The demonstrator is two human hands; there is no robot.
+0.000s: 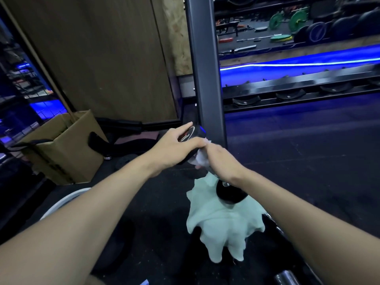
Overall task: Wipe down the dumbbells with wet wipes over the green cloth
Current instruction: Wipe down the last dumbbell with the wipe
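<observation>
Head view: a cardboard box (61,149) sits at left, a black rack post (203,68) stands just behind the hands. 1 dumbbell (231,192) stands tilted, lower head on the green cloth (222,227). The left hand (176,147) clamps its upper head; the right hand (220,159) is closed around a wipe (200,158) on the handle. Dark rubber floor (308,161), blue strip lighting, and weight plates (298,17) behind.

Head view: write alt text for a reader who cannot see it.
Two bare hands hold a black dumbbell tilted above a green cloth on a dark gym floor: the left hand grips its upper head, and the right hand wraps a white wipe around the handle. A cardboard box sits to the left.
</observation>
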